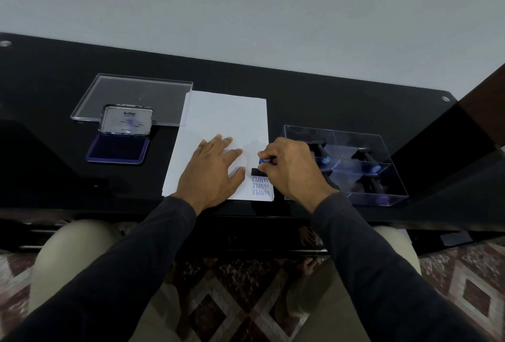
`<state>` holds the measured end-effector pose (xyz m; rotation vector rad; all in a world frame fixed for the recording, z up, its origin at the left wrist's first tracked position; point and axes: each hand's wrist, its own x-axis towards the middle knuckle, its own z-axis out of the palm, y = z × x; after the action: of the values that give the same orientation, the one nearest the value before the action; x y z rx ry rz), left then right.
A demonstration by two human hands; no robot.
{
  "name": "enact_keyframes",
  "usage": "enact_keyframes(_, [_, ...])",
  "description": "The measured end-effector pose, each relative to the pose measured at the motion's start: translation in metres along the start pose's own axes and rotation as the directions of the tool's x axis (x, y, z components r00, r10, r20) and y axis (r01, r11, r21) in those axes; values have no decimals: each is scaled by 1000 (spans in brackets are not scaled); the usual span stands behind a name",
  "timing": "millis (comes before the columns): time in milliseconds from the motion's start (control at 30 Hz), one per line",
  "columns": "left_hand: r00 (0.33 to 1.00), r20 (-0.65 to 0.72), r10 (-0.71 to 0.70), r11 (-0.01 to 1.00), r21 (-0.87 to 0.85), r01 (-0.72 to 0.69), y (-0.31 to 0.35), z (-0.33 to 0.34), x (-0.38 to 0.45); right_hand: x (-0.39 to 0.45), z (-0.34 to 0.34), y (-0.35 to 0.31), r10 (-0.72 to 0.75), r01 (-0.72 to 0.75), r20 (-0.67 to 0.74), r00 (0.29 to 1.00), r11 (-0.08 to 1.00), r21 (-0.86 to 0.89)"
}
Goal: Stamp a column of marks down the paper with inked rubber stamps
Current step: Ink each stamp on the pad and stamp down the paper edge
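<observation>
A glossy black desk [300, 90] set against a pale grey wall holds a stack of white paper [226, 122] at its centre. The left hand [211, 170] lies flat on the sheet with its fingers spread, pressing it down. The right hand [291, 169] curls its fingers around a rubber stamp [259, 170] with a blue knob, whose black base sits on the paper near the right edge. Just below the base, three blue "SAMPLE" marks [261, 187] stack in a column toward the near corner of the sheet. To the left of the paper, an open Artline ink pad [119, 147] shows its dark blue surface, its lid standing up behind it. A clear acrylic lid [131, 95] lies flat beyond the pad, its right edge meeting the paper's far left corner. To the right, a clear compartmented box [347, 164] holds more black-handled stamps. Dark sleeves cover both forearms, and a patterned floor shows beneath the desk.
</observation>
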<state>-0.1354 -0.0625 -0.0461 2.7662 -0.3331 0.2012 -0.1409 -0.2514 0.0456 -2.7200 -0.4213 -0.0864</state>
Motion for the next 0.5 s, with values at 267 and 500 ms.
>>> enact_keyframes(267, [1000, -2, 2, 1000, 7, -2, 0, 0, 0, -1, 1, 0, 0, 0, -3, 1000, 1000, -16])
enact_keyframes(500, [1000, 10, -5, 1000, 0, 5, 0, -1, 0, 1, 1, -3, 30, -30, -3, 1000, 999, -42])
